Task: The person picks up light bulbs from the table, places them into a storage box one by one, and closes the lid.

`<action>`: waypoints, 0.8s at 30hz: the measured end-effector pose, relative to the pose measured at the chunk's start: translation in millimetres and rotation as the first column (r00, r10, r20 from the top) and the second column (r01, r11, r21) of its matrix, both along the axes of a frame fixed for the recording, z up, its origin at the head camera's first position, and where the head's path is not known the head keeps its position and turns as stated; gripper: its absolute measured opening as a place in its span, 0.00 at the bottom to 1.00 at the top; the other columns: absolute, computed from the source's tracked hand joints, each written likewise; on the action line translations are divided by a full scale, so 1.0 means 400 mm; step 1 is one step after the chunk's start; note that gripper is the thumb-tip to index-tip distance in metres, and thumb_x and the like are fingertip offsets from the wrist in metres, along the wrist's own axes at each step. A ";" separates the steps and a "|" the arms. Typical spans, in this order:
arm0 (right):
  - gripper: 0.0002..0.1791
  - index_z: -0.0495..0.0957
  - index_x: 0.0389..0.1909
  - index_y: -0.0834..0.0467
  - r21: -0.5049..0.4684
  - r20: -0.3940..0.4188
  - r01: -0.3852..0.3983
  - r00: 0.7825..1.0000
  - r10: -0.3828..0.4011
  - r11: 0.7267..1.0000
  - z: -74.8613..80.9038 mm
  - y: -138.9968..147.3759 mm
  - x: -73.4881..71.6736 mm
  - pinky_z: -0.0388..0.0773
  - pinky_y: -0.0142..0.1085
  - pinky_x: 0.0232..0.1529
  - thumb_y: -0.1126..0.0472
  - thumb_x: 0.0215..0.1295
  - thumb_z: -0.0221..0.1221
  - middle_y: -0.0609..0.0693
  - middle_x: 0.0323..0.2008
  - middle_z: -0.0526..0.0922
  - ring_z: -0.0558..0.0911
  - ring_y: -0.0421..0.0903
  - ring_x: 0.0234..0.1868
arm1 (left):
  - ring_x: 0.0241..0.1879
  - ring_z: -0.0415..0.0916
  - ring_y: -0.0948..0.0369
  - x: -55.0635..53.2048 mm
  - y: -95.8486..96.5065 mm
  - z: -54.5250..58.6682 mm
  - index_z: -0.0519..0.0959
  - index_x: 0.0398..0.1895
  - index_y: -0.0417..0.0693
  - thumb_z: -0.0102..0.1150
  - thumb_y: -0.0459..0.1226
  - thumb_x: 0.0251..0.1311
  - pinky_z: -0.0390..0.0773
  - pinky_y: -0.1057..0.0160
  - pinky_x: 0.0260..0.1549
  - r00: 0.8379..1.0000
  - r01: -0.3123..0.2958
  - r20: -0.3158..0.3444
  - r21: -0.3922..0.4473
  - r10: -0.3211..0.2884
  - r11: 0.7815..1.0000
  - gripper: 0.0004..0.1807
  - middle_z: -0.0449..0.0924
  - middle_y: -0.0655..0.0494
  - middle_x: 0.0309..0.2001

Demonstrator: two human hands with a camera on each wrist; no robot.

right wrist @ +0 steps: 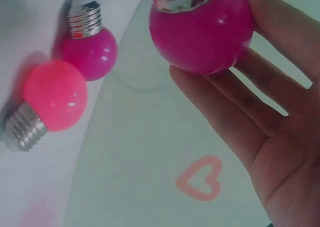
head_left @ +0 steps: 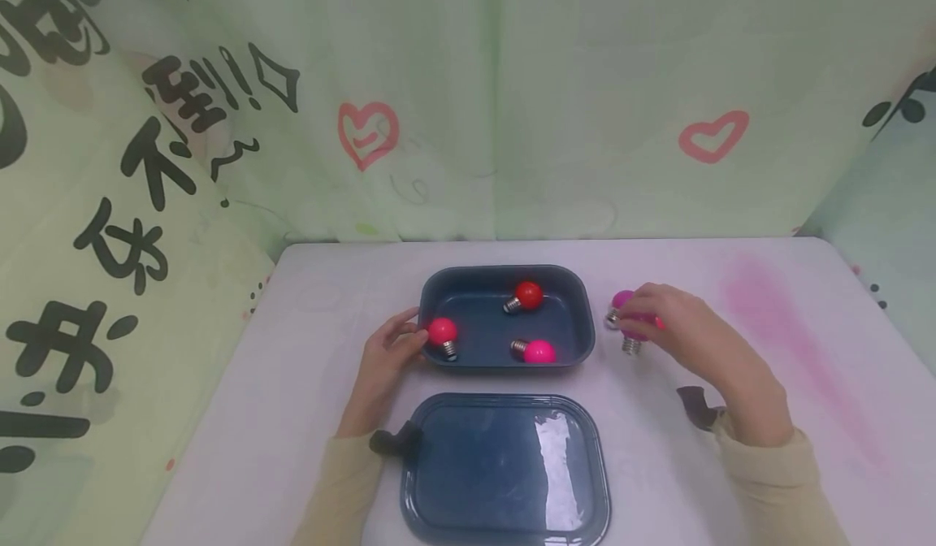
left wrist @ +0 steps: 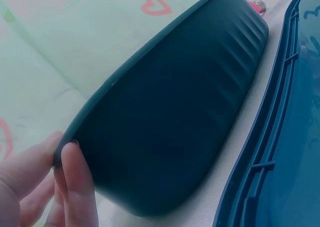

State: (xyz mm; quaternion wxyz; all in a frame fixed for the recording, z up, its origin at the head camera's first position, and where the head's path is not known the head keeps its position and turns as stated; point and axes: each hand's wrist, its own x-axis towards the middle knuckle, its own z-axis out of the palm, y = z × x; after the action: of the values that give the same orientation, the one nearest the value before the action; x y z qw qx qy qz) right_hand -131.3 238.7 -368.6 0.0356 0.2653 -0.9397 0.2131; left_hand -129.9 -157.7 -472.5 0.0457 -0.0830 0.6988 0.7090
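Just right of the dark container [head_left: 478, 331], the right hand [head_left: 691, 336] pinches a purple bulb [right wrist: 200, 42] in its fingers, base pointing away from the palm, while the left hand [head_left: 389, 357] pinches the container's left rim.

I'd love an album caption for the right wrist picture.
Right hand holding a magenta bulb; a second magenta bulb and a pink bulb lie nearby.

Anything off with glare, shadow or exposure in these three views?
Head: a white glare patch washes out part of the lid, right of its middle; left wrist: the outer wall of the container is very dark, with only faint ridges showing; right wrist: small highlights on the held purple bulb, soft shadows beside the pink bulb and loose purple bulb.
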 end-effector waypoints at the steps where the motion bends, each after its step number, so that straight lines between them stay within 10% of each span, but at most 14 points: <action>1: 0.13 0.87 0.40 0.52 -0.012 -0.016 -0.003 1.000 0.003 1.000 0.002 -0.004 0.000 0.81 0.43 0.45 0.67 0.53 0.72 0.42 0.37 0.83 0.80 0.39 0.37 | 0.46 0.77 0.56 0.000 0.000 0.000 0.75 0.64 0.55 0.68 0.43 0.61 0.82 0.64 0.44 1.000 0.000 0.002 -0.003 0.000 1.000 0.27 0.73 0.49 0.52; 13: 0.14 0.86 0.40 0.57 -0.067 -0.181 -0.022 0.983 0.010 0.998 0.012 -0.055 -0.009 0.81 0.45 0.44 0.69 0.51 0.72 0.47 0.39 0.83 0.81 0.45 0.43 | 0.49 0.77 0.54 0.001 0.000 0.001 0.76 0.63 0.57 0.68 0.44 0.60 0.81 0.64 0.46 1.000 0.009 0.004 -0.031 -0.009 0.999 0.26 0.73 0.48 0.53; 24: 0.15 0.85 0.41 0.61 -0.130 -0.173 -0.030 0.985 0.007 0.991 -0.011 -0.098 -0.029 0.83 0.46 0.45 0.68 0.51 0.73 0.53 0.41 0.83 0.82 0.50 0.45 | 0.48 0.78 0.53 -0.002 0.001 0.000 0.76 0.62 0.60 0.68 0.44 0.60 0.82 0.63 0.46 1.000 0.001 0.015 -0.033 0.000 0.999 0.26 0.73 0.48 0.52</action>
State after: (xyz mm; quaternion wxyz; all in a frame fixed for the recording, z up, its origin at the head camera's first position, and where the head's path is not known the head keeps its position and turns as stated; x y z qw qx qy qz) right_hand -143.0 199.6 -372.9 0.1322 0.2883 -0.9144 0.2514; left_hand -130.8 -157.1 -472.6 0.0497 -0.0888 0.7100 0.6968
